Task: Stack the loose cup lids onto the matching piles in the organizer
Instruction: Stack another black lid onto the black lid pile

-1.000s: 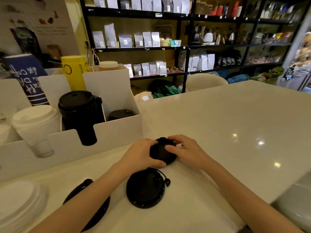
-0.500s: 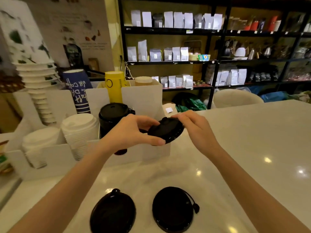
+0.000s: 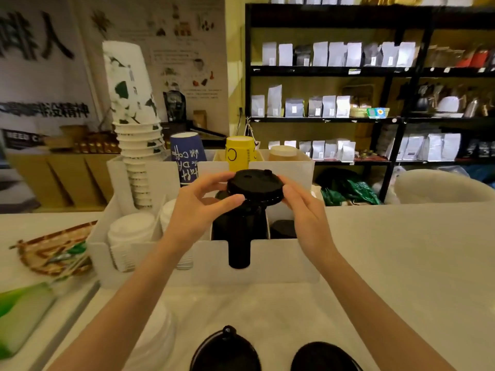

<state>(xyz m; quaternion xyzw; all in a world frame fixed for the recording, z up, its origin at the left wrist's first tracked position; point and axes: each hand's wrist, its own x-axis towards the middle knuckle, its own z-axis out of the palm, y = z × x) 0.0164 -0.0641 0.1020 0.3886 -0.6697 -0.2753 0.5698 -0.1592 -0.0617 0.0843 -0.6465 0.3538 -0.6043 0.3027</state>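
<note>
Head view: a round black plastic cup lid (image 3: 254, 187) is held level above the tall pile of black lids (image 3: 239, 236) standing in a middle compartment of the white partitioned organizer (image 3: 281, 261); whether it touches the top of the pile cannot be told. The left hand (image 3: 199, 207) pinches the lid's left rim between thumb and fingers, and the right hand (image 3: 302, 207) pinches its right rim the same way. A lower pile of black lids (image 3: 284, 228) sits in the compartment to the right, and piles of white lids (image 3: 128, 236) fill the compartments to the left. Two loose black lids lie at the near edge of the pale worktop (image 3: 401, 263), one to the left (image 3: 225, 352) and one to the right (image 3: 325, 357).
</note>
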